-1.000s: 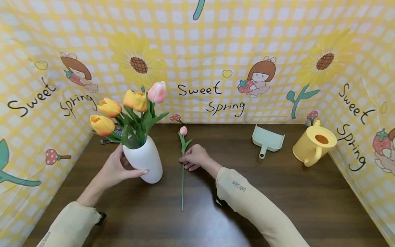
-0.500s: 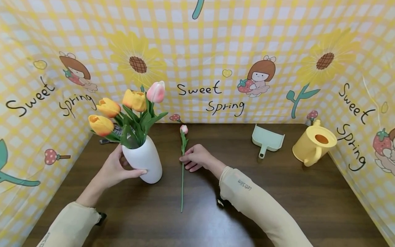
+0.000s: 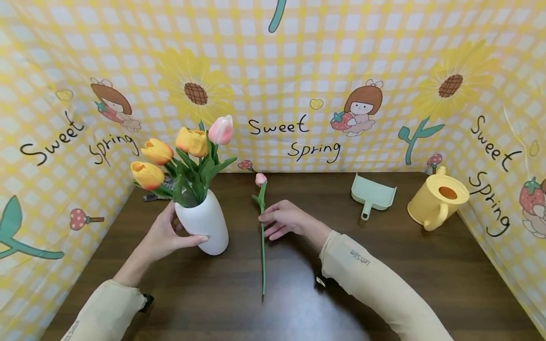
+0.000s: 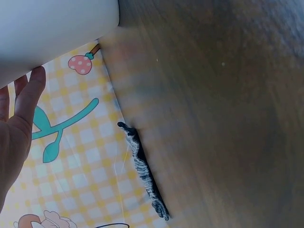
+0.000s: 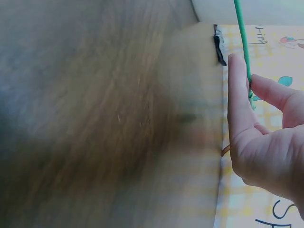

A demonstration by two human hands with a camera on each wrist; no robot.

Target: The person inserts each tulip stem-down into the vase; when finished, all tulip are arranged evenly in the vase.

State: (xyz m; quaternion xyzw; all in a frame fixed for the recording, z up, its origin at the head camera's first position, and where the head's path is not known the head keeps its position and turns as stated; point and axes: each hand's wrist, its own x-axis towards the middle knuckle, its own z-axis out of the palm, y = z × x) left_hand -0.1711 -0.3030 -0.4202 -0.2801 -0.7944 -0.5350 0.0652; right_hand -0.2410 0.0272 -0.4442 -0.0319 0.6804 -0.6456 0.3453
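Observation:
My left hand [image 3: 170, 234] grips a white vase [image 3: 206, 225] on the table, thumb across its front and fingers behind. Several orange-yellow tulips [image 3: 193, 141] and one pink tulip [image 3: 220, 130] stand in the vase, leaning left and back. Just right of it, my right hand [image 3: 287, 219] pinches the green stem of a single pink tulip [image 3: 261, 180] between thumb and fingers. Its bud points to the back of the table and its stem end toward the front. In the right wrist view the green stem [image 5: 241, 33] passes between thumb and finger.
A pale green dustpan [image 3: 373, 192] lies at the back right, beside a yellow watering can [image 3: 439, 199]. Behind the vase, a dark grey striped item [image 4: 145, 173] lies along the table's edge. Checked cloth [image 3: 281, 85] walls the brown table [image 3: 204, 303] at the back and sides.
The right hand has shifted slightly right with the single tulip and turned it, so its leaves now point left. The left hand stays on the vase; the whole head view has shifted a little.

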